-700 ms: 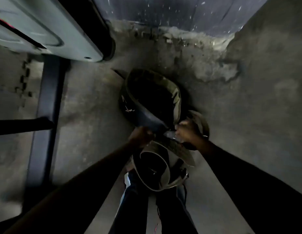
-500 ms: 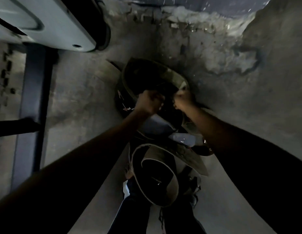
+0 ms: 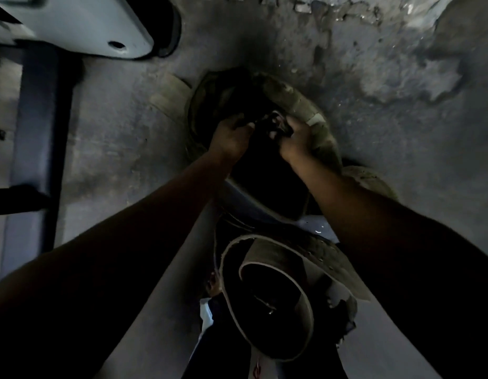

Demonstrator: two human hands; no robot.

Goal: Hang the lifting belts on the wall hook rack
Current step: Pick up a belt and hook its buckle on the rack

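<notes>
Lifting belt (image 3: 300, 105) now sits higher up the wall (image 3: 401, 165); my left hand (image 3: 229, 136) and right hand (image 3: 294, 139) clench it, hooking likely next.

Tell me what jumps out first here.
At centre, the left hand and right hand meet, both gripping an olive belt in front of cracked grey plaster. A second belt sits coiled lower down, near the person's legs. A pale machine cover fills the top left.
</notes>
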